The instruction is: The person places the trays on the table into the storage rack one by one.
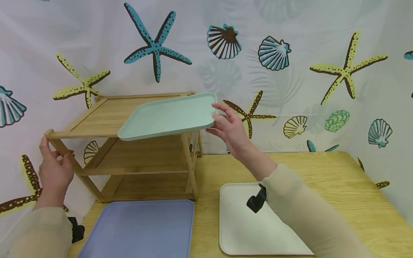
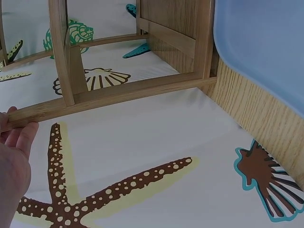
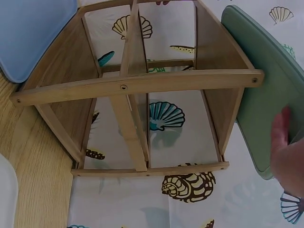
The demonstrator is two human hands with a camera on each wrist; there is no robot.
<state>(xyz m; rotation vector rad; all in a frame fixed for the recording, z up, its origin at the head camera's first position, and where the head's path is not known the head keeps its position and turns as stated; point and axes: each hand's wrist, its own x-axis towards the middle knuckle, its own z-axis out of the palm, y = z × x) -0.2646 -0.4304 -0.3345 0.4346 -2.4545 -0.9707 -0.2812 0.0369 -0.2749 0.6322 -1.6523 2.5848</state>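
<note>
On the top tier of the three-level wooden slatted rack point(image 1: 129, 118), at eleven o'clock on the table: pale mint-green rectangular plastic tray point(image 1: 167, 116), tilted, overhanging, not yet flat. Right hand point(image 1: 229, 129) pinching its right edge. Left hand point(image 1: 55, 168) curled round the rack's front-left corner. Unshelved at six o'clock: lavender-blue plastic tray point(image 1: 138, 229) and cream plastic tray point(image 1: 245, 229).

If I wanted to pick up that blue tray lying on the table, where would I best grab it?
Take the blue tray by its raised rim at the near edge or its right side, sliding fingers under the lip. It lies flat, so only the rim offers a hold. Its far edge sits close against the wooden shelf, and the white tray lies to its right, leaving a narrow gap.
</note>
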